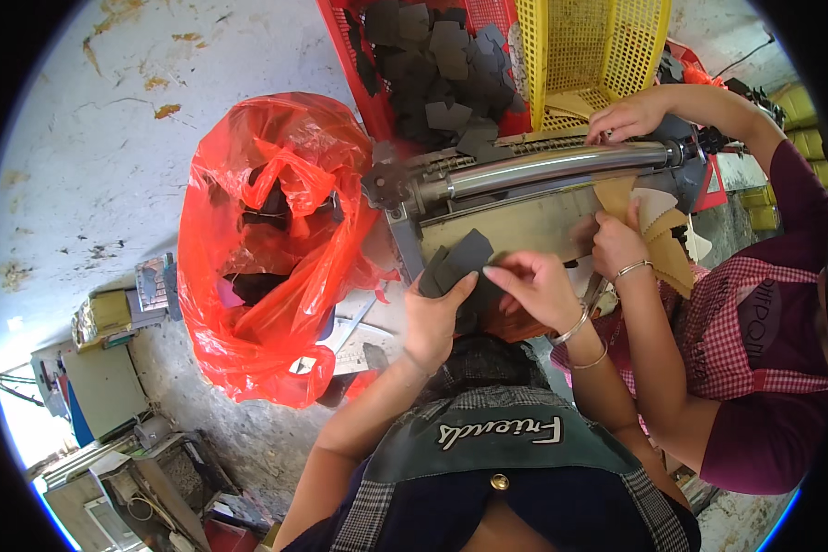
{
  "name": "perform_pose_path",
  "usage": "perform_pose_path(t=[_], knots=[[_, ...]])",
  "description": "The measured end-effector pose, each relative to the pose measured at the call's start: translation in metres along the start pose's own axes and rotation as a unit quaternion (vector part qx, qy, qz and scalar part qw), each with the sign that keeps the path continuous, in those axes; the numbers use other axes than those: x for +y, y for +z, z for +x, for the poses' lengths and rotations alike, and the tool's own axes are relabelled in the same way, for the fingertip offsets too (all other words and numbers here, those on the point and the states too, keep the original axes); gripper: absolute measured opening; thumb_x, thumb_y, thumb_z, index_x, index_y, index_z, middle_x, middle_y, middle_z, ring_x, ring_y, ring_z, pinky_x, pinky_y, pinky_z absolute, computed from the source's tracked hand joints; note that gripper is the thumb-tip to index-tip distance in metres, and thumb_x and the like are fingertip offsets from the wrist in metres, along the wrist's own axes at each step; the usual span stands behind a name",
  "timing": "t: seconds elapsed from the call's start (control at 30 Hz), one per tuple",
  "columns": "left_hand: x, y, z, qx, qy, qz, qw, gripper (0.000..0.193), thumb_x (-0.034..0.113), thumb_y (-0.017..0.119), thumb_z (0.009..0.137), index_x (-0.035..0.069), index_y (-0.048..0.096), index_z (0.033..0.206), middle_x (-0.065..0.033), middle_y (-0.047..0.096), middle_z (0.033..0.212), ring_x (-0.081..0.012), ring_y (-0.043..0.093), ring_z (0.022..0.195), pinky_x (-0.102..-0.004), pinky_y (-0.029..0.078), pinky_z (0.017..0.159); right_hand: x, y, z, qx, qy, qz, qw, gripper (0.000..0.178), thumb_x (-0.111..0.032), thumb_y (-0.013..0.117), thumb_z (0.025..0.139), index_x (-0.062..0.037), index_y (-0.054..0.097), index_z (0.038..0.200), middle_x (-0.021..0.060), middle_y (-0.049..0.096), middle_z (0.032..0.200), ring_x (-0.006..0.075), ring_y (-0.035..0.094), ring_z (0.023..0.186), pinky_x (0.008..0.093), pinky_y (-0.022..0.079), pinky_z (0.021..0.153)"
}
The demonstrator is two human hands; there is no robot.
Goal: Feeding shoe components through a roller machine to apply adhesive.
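Note:
My left hand (430, 324) holds a small stack of dark grey flat cut pieces (469, 258), with the thumb pressed on top and the pieces fanned a little. They look like leather or sheet material. Close to the right edge of this stack is my right hand (535, 293), its fingers bent and thumb and fingertips drawn together. What lies between those fingertips is too small to tell. Both hands are just in front of a machine with a shiny metal roller (552, 173) and a flat metal bed (497, 228).
A red plastic bag (216, 322) with dark contents stands left of the machine. Behind it, a red crate (340, 46) holds many grey pieces (446, 55), beside a yellow basket (639, 46). At right, a co-worker's hand (616, 247) holds tan pieces (664, 248); their other hand (630, 118) reaches over the roller.

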State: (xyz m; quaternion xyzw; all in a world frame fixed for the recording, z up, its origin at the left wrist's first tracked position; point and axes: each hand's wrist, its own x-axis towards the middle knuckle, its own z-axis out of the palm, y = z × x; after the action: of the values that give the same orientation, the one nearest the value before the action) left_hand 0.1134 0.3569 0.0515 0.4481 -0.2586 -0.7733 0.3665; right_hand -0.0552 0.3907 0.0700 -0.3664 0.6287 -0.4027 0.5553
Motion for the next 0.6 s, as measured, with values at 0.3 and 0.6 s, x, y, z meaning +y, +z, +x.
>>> perform_pose_path(t=[0.3,0.6], knots=[[0.002,-0.001,-0.005,-0.022,-0.045,0.013,0.999,0.021,0.005,0.065,0.087,-0.003,0.06,0.106,-0.0108,0.068,0.091,-0.0187,0.067,0.079,-0.0298,0.056,0.07,0.014,-0.021,0.04,0.207,-0.047,-0.084,0.974,0.026,-0.019,0.066,0.088,0.0045,0.061,0.08,0.0091,0.064,0.062,0.0149,0.061,0.046,0.0269,0.05,0.045],[-0.007,-0.011,-0.026,-0.062,-0.082,0.069,0.992,0.02,0.007,0.062,0.09,-0.003,0.058,0.107,-0.011,0.068,0.092,-0.0173,0.066,0.081,-0.0292,0.055,0.072,-0.085,0.088,0.098,0.18,-0.431,-0.258,0.846,0.07,-0.036,0.08,0.068,-0.0004,0.047,0.119,0.0143,0.061,0.101,0.0348,0.056,0.1,0.0444,0.041,0.097]])
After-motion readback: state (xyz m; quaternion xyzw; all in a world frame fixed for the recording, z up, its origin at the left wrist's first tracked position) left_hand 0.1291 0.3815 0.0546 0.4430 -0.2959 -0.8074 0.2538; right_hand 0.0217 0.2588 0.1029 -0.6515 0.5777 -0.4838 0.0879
